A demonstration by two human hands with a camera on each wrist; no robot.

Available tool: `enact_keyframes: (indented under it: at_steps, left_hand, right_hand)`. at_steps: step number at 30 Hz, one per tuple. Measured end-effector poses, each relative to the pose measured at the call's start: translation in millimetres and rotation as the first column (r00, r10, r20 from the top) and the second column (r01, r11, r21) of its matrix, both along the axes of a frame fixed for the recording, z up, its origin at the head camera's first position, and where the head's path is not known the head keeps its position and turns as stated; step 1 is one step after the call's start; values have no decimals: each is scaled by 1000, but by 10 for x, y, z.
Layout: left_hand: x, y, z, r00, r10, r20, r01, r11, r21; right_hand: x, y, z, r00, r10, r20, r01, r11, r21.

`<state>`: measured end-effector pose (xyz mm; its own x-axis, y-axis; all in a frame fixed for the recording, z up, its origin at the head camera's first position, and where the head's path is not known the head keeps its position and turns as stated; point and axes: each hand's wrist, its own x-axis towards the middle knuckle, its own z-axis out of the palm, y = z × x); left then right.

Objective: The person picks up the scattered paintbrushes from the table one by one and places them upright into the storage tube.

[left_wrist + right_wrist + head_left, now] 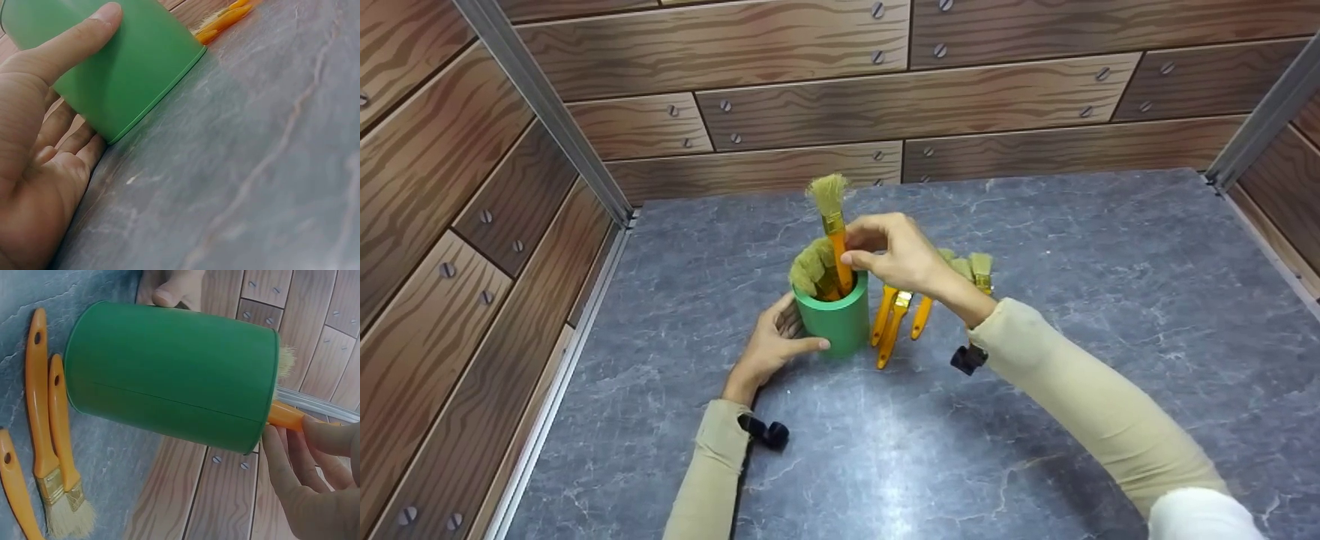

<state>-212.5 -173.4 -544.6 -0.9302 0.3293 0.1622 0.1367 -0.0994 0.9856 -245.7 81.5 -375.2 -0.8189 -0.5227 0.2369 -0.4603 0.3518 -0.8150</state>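
A green cylindrical can [835, 326] stands upright on the table, with several paintbrushes [812, 268] in it, bristles up. My left hand [769, 341] holds the can from its left side, low down. In the left wrist view the thumb lies across the can's wall [140, 73] while the other fingers go behind it. Between right thumb and fingers, my right hand [904, 251] pinches the orange handle of a paintbrush [837, 232]. That brush points bristles up, its handle end inside the can's mouth. The right wrist view shows the pinched handle [287, 415] at the rim.
Right of the can lie several more paintbrushes [894, 330] with orange handles, partly covered by the right hand and forearm. The grey marbled table [660, 420] meets wood-patterned walls [802, 112] at the back and sides, with metal posts [555, 105] at the corners.
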Motion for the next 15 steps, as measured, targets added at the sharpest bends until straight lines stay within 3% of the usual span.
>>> enact_keyframes:
  at_steps: [15]
  left_hand:
    - [4, 1, 4, 1000, 14, 20, -15, 1000, 7]
  right_hand:
    - [-7, -10, -47, 999, 21, 44, -18, 998, -56]
